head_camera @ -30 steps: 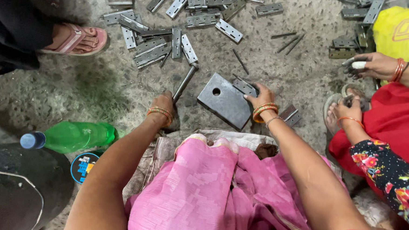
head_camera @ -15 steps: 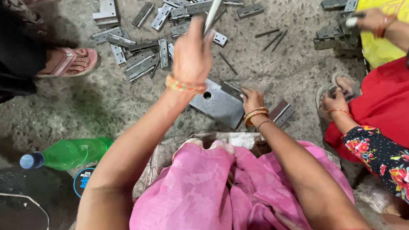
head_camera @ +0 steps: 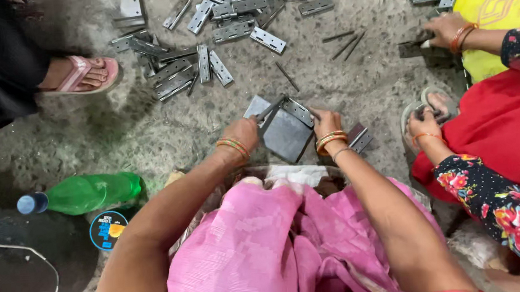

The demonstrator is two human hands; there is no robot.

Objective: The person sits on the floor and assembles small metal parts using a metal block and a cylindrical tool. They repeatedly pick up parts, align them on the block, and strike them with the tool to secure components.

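Observation:
A square grey steel block (head_camera: 284, 136) lies on the gritty ground in front of my knees. A metal hinge (head_camera: 298, 111) rests on its far edge. My right hand (head_camera: 325, 122) pinches that hinge and holds it against the block. My left hand (head_camera: 242, 131) grips the handle of a hammer (head_camera: 268, 110), whose head is down on the hinge. Both wrists wear orange bangles. My pink clothing fills the foreground.
A heap of loose hinges (head_camera: 206, 30) lies further off, with thin pins (head_camera: 345, 42) to its right. A green bottle (head_camera: 81, 194) lies at left. A sandalled foot (head_camera: 81, 73) is upper left. A person in red (head_camera: 496, 127) sits at right, hands busy.
My left hand had the hammer raised high half a second ago; it has now come down onto the hinge on the block. My right hand stayed on the hinge.

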